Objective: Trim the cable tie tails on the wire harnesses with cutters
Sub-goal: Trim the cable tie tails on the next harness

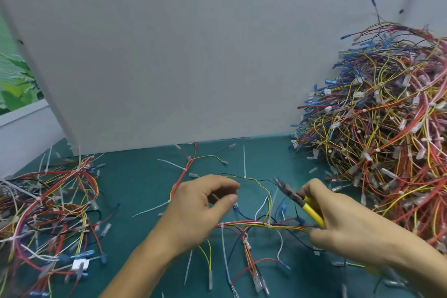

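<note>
The harness (266,224) we are working on lies spread over the middle of the desk (135,189), toward its front edge. Its red, yellow and white wires are bundled in a line that runs between our two hands. Several white tie tails stick out of it untrimmed. An upright tail (244,162) stands on a thin black-and-yellow branch behind the hands, a left tail (151,209) trails out beside our left hand, and a front tail (225,249) hangs toward the front edge. Our right hand (350,222) is wrapped round the yellow handles of the cutters (298,199), whose dark nose points up and left above the wires. Through the blur we cannot tell whether the jaws stand parted. Our left hand (193,213) hovers over the harness with fingers loosely curled and thumb and forefinger apart. A pale blurred streak sits between them, and we cannot tell whether it is held. We judge that we are between cuts, choosing a tail. The next move calls for steadying a tie's head with the left hand and setting the nose flush against it, clear of the insulation. A tall right heap (387,128) of harnesses fills the far right corner, a smaller left heap (48,213) lies along the left edge, and a grey panel (169,55) stands along the far edge.
</note>
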A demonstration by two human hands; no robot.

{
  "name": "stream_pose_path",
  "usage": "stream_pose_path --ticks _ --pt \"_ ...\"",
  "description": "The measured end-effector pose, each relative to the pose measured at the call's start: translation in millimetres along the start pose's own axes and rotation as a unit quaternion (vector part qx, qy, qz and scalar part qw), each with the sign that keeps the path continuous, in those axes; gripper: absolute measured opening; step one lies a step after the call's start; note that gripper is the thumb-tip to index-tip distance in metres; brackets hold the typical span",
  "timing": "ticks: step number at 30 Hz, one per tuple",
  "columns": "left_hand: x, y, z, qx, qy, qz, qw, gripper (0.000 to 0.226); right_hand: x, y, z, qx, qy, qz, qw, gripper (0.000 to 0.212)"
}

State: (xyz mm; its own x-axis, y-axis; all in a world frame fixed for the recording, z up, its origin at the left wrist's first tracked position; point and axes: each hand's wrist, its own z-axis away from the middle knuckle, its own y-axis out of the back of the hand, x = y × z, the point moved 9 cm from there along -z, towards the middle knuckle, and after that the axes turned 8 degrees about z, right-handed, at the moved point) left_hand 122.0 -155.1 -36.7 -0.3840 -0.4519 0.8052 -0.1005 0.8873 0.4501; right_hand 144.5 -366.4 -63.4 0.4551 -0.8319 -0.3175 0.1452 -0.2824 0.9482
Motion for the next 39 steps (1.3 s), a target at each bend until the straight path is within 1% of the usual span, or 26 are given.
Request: stream_pose_path --ticks 3,6,9,11,13,17,19,22,25,28,31,33,34,39 --pt "9 -22 -6 -0.044 -0.023 -0.035 0.998 0.014 3 7 2 0.047 0.017 0.015 0.999 0.015" --pt "7 -42 -11 -0.065 -0.023 -0.034 0.997 0.014 6 11 3 0.074 0.015 0.031 0.997 0.016" --pt "-10 -61 -16 -0.09 0.035 -0.001 0.995 0.022 11 11 5 0.053 -0.008 0.057 0.997 0.023" --pt "-23 -71 -17 -0.108 0.066 0.007 0.992 0.025 14 7 6 0.022 -0.014 0.109 0.994 0.024" --pt "-31 -79 -16 -0.117 0.076 0.02 0.99 0.024 14 1 7 -0.003 -0.013 0.164 0.986 0.023" --pt "-43 -88 -5 -0.119 0.08 0.086 0.986 0.029 8 -15 7 -0.027 -0.023 0.216 0.976 0.023" --pt "-49 -87 -4 -0.107 0.081 0.085 0.987 0.03 4 -20 6 -0.028 -0.024 0.228 0.973 0.022" --pt "-54 -82 -5 -0.088 0.078 0.079 0.99 0.033 1 -25 5 -0.03 -0.03 0.237 0.971 0.013" --pt "-53 -78 -6 -0.088 0.062 0.048 0.993 0.028 -2 -26 4 -0.03 -0.037 0.243 0.969 0.009" --pt "-50 -80 -5 -0.113 0.052 0.025 0.992 0.028 -4 -27 4 -0.036 -0.033 0.249 0.967 0.01" --pt "-48 -85 -4 -0.139 0.042 0.011 0.989 0.025 -4 -27 4 -0.035 -0.025 0.258 0.965 0.021" --pt "-47 -85 -4 -0.142 0.041 0.014 0.989 0.023 -6 -28 3 -0.037 -0.019 0.261 0.964 0.028" --pt "-46 -86 -4 -0.14 0.042 0.017 0.989 0.021 -6 -28 2 -0.04 -0.018 0.261 0.964 0.029" --pt "-44 -87 -4 -0.14 0.048 0.021 0.989 0.009 -7 -30 2 -0.048 -0.008 0.253 0.966 0.014"
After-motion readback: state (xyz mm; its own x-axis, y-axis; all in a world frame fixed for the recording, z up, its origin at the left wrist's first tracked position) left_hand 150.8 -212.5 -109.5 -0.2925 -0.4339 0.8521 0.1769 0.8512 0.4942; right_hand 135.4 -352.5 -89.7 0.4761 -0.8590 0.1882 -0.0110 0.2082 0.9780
